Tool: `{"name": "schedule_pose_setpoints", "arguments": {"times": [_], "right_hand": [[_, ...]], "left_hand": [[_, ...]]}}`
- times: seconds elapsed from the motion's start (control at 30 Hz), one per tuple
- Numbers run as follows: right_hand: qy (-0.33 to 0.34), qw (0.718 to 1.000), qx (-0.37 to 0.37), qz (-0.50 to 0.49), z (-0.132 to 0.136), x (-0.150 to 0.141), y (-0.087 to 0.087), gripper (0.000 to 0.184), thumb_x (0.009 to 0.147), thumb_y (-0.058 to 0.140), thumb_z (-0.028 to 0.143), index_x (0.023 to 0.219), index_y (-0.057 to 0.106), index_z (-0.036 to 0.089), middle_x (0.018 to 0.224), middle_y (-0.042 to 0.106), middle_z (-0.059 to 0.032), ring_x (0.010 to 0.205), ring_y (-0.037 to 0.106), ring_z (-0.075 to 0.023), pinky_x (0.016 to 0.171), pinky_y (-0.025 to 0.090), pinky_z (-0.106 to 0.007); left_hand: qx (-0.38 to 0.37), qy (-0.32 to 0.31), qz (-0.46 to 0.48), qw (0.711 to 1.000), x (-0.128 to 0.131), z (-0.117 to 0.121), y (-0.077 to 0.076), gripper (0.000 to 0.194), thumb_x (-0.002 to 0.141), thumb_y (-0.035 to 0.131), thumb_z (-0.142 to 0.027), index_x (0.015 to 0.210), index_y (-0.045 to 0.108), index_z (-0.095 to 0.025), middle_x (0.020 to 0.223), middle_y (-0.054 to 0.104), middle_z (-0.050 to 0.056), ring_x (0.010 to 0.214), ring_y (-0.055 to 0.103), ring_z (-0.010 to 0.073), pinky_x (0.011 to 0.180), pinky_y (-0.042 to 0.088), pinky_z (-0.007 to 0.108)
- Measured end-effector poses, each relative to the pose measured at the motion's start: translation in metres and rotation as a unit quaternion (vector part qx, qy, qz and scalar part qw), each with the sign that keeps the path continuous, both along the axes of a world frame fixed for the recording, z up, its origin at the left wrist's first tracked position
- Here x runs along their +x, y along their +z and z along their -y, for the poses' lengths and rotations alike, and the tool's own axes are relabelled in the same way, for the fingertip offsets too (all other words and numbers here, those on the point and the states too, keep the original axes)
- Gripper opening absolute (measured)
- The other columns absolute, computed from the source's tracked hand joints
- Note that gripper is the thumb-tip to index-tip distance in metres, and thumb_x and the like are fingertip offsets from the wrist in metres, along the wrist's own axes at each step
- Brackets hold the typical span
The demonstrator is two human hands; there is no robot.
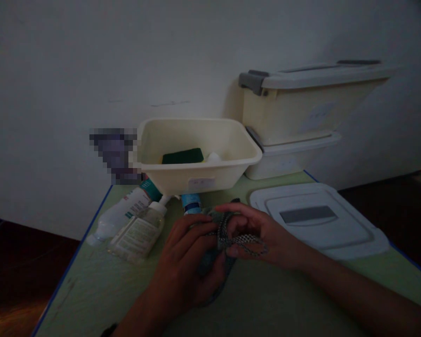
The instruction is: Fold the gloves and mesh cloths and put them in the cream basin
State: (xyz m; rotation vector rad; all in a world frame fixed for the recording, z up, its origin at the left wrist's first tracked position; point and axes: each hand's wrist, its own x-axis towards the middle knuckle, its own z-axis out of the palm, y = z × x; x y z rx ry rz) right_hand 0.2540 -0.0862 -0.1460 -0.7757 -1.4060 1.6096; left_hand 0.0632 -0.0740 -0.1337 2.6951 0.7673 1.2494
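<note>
My left hand (191,262) is closed round a grey-green bundle (208,262) that looks like cloth, low over the table in the middle of the view. Much of the bundle is hidden behind the fingers. A black-and-white braided cord (245,239) runs round its upper part and forms a loop on the right. Thumb and fingers of my right hand (256,229) are bent around this cord and grip it. Just behind the hands lies a blue container (191,203), partly covered by my left fingers.
An open cream bin (199,175) holds a green sponge (183,156) and something white (214,157). Left of my hands lie a pump bottle (138,234) and a white bottle (121,210). A grey-white lid (319,238) lies right; two lidded bins (294,117) stand stacked behind it.
</note>
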Motion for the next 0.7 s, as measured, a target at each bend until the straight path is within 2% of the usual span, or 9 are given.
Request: {"name": "schedule_pose_setpoints", "arguments": {"times": [0.17,0.27,0.33,0.37,0.43,0.53,0.6,0.7], "right_hand": [[-0.007,0.999,0.042,0.021,0.004,0.004,0.000,0.059,0.074,0.069,0.012,0.126,0.047,0.026,0.085,0.058,0.0027,0.080,0.056,-0.0111,0.076,0.045,-0.026],[-0.068,0.996,0.053,0.004,0.003,0.009,0.008,0.049,0.075,0.065,0.012,0.120,0.054,0.026,0.084,0.055,0.0020,0.080,0.054,-0.0122,0.071,0.044,-0.025],[-0.127,0.990,0.045,-0.032,0.000,0.013,0.012,0.043,0.075,0.063,0.012,0.114,0.058,0.028,0.083,0.054,0.0021,0.077,0.052,-0.0122,0.066,0.043,-0.024],[-0.158,0.986,0.038,-0.050,-0.002,0.015,0.014,0.040,0.074,0.063,0.013,0.111,0.060,0.028,0.083,0.055,0.0020,0.077,0.053,-0.0127,0.066,0.044,-0.024],[-0.212,0.974,0.020,-0.078,-0.006,0.017,0.018,0.035,0.073,0.063,0.015,0.105,0.062,0.029,0.087,0.059,0.0009,0.082,0.055,-0.0148,0.071,0.045,-0.028],[-0.265,0.960,-0.018,-0.091,-0.010,0.016,0.020,0.026,0.073,0.063,0.019,0.097,0.065,0.027,0.094,0.064,-0.0009,0.087,0.057,-0.0166,0.079,0.046,-0.033],[-0.283,0.952,-0.051,-0.104,-0.012,0.012,0.018,0.021,0.073,0.064,0.020,0.093,0.067,0.025,0.094,0.066,-0.0006,0.086,0.058,-0.0149,0.081,0.047,-0.032],[-0.267,0.950,-0.089,-0.134,-0.012,0.007,0.014,0.016,0.075,0.067,0.025,0.090,0.067,0.023,0.090,0.068,-0.0004,0.083,0.061,-0.0130,0.080,0.048,-0.029]], "left_hand": [[-0.024,0.002,0.012,1.000,-0.005,-0.001,0.005,0.021,0.070,0.058,-0.006,0.086,0.057,-0.020,0.092,0.069,0.006,0.098,0.059,0.0233,0.081,0.052,0.037],[-0.048,0.035,0.051,0.997,-0.012,-0.003,0.010,0.016,0.075,0.054,-0.007,0.084,0.054,-0.020,0.109,0.065,0.007,0.105,0.056,0.0227,0.091,0.046,0.040],[-0.075,0.082,0.097,0.989,-0.016,-0.004,0.014,0.013,0.080,0.052,-0.011,0.090,0.055,-0.021,0.113,0.063,0.006,0.105,0.057,0.0214,0.092,0.046,0.038],[-0.093,0.114,0.132,0.980,-0.017,-0.004,0.015,0.012,0.083,0.051,-0.015,0.093,0.055,-0.021,0.109,0.064,0.006,0.100,0.059,0.0200,0.088,0.047,0.035],[-0.146,0.177,0.212,0.950,-0.018,-0.003,0.018,0.011,0.087,0.051,-0.022,0.097,0.055,-0.023,0.090,0.067,0.001,0.081,0.062,0.0156,0.072,0.050,0.027],[-0.256,0.241,0.284,0.892,-0.016,-0.002,0.022,0.008,0.088,0.051,-0.030,0.094,0.051,-0.024,0.057,0.055,-0.006,0.050,0.052,0.0101,0.047,0.041,0.019],[-0.301,0.257,0.300,0.868,-0.016,-0.004,0.024,0.009,0.087,0.052,-0.032,0.089,0.051,-0.023,0.052,0.049,-0.008,0.044,0.044,0.0089,0.040,0.035,0.018],[-0.328,0.233,0.352,0.845,-0.015,-0.008,0.029,0.013,0.085,0.055,-0.034,0.082,0.053,-0.022,0.061,0.050,-0.006,0.051,0.046,0.0086,0.045,0.038,0.017]]}}
